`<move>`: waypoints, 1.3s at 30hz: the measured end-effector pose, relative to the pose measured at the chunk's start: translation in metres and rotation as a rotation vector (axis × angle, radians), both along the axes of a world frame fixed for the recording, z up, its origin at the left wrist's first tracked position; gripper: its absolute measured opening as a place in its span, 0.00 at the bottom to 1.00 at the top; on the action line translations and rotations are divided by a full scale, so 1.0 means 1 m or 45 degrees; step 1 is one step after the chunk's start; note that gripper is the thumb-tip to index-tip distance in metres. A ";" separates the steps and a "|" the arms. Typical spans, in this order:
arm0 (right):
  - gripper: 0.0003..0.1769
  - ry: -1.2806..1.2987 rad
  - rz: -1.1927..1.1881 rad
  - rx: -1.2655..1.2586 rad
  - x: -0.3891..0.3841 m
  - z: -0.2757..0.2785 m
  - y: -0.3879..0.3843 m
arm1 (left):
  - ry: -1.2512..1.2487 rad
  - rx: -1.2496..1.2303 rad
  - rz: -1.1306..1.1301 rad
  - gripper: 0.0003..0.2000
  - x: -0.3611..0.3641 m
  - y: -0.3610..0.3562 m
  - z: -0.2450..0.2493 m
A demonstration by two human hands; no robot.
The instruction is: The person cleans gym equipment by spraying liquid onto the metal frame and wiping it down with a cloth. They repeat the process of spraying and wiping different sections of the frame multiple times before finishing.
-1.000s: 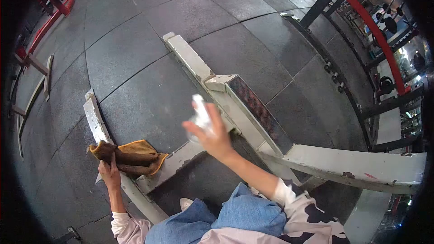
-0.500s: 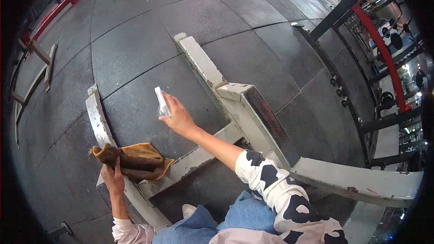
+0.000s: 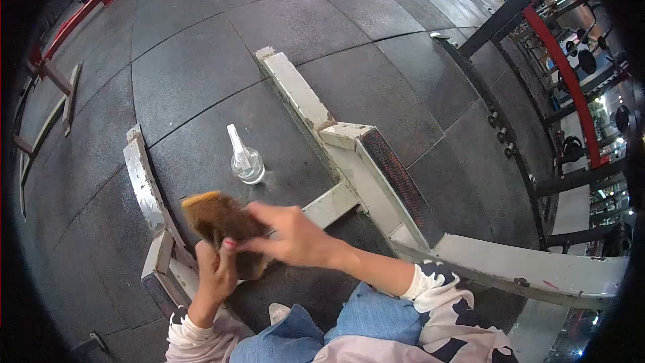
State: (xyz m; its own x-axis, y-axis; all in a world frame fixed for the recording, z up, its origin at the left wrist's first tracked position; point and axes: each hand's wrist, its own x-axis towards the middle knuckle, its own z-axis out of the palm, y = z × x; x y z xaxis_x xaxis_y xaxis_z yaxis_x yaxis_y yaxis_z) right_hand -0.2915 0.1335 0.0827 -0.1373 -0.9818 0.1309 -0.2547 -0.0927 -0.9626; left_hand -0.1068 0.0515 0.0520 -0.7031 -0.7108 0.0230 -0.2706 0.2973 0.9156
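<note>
A brown cloth (image 3: 218, 218) with an orange edge is held up between my two hands, above the pale metal frame (image 3: 332, 205). My left hand (image 3: 216, 272) grips its lower part, thumb on top. From the right, my right hand (image 3: 289, 234) closes on the cloth's other side; its fingertips are blurred and partly hidden. Beyond the hands, a clear spray bottle (image 3: 248, 167) with a white nozzle stands upright on the dark floor, and neither hand touches it.
Chipped pale bars (image 3: 292, 87) of the frame run across the dark tiled floor (image 3: 195, 101). A padded upright (image 3: 396, 175) rises right of centre. A red and black rack (image 3: 568, 74) stands at the right, and red equipment (image 3: 84, 17) at the upper left.
My right hand has let go of the spray bottle, now on the floor, and moved back to the cloth. My left hand has lifted the cloth up and to the right, off the frame.
</note>
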 end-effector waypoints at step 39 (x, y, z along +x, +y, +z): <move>0.17 0.915 -0.994 0.180 -0.181 -0.060 0.053 | -0.512 -0.657 -0.254 0.31 -0.050 0.036 -0.173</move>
State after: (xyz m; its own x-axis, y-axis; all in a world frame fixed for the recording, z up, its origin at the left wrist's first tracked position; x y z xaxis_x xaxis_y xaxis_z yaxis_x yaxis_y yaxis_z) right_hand -0.4722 0.1867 0.0224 -0.6702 -0.6681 0.3232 -0.7068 0.4417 -0.5526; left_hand -0.1564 0.0872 -0.1215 -0.8441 -0.5351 0.0340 -0.4549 0.7482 0.4831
